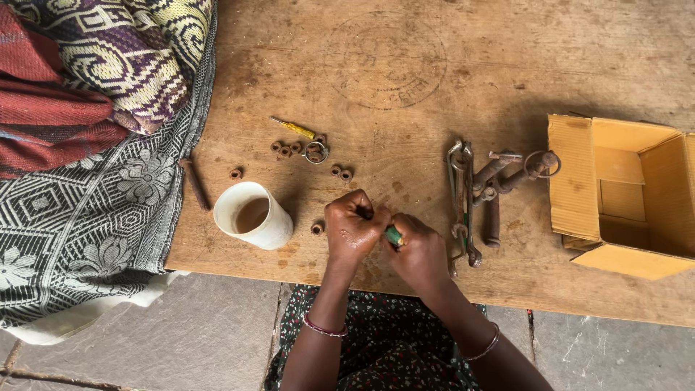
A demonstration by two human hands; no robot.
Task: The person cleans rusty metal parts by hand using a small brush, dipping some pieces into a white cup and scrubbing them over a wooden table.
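While both fists are closed together, a green-handled tool [393, 235] is gripped between the left hand [352, 226] and right hand [420, 250], just right of the white cup [253, 215].

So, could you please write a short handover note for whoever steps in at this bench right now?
Left hand: closed in a fist against the right hand, at the near edge of the wooden board; what it holds is hidden.
Right hand: closed on a green-handled tool, only its handle end showing.
Laid out: rusty nuts and a key ring by a yellow-handled screwdriver; one nut beside the white cup; spanners and rusty bolts to the right; open cardboard box at far right.
Done and left: cannot be judged from this view.
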